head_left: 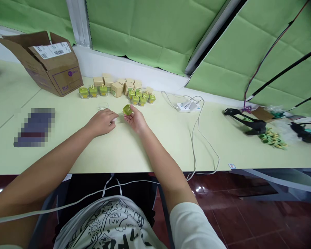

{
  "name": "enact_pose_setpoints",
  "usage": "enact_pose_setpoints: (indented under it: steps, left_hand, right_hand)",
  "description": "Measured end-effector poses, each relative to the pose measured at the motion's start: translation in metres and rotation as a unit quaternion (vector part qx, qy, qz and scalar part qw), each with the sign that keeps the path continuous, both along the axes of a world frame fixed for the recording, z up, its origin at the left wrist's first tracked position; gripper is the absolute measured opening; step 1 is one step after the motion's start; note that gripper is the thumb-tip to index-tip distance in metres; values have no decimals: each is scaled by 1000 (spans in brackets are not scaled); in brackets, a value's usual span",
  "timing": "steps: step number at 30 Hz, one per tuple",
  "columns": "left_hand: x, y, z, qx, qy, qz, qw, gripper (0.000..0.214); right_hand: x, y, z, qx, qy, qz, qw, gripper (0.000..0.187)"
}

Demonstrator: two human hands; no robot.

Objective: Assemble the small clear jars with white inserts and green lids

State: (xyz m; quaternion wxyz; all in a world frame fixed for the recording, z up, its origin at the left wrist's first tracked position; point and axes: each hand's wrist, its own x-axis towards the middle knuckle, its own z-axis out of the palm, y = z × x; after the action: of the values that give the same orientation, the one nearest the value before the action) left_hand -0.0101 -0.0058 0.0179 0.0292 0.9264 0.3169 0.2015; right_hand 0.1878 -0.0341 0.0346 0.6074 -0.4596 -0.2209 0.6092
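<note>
Right grip (136,121) holds green piece (127,110) — glossy, rounded.

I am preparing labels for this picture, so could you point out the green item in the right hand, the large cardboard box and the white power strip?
Green item (127,110): head view, on its green surface.
Large cardboard box (66,80): head view, on its printed side.
White power strip (183,108): head view, on its casing.

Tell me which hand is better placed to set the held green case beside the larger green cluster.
Probably the right hand: it holds the case and is nearer the cluster. The left hand is farther from the cluster and apart from the case.
</note>
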Motion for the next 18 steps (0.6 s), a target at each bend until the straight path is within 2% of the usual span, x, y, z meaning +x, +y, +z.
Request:
enact_pose_setpoints:
  steps: [6, 10, 14, 18]
  left_hand:
    - [0, -1, -3, -2, -117, -8, 993, 39]
    - [5, -7, 0, 24, -212, 12, 977, 32]
    - [12, -12, 3, 33, -234, 30, 971, 25]
    - [15, -10, -1, 45, -231, 64, 970, 20]
  right_hand:
    - [-1, -2, 2, 0, -3, 8, 1000, 22]
    - [-3, -4, 2, 19, -19, 23, 999, 20]
    - [-14, -8, -2, 56, -46, 46, 996, 25]
    - [-30, -13, -6, 75, -68, 37, 994, 34]
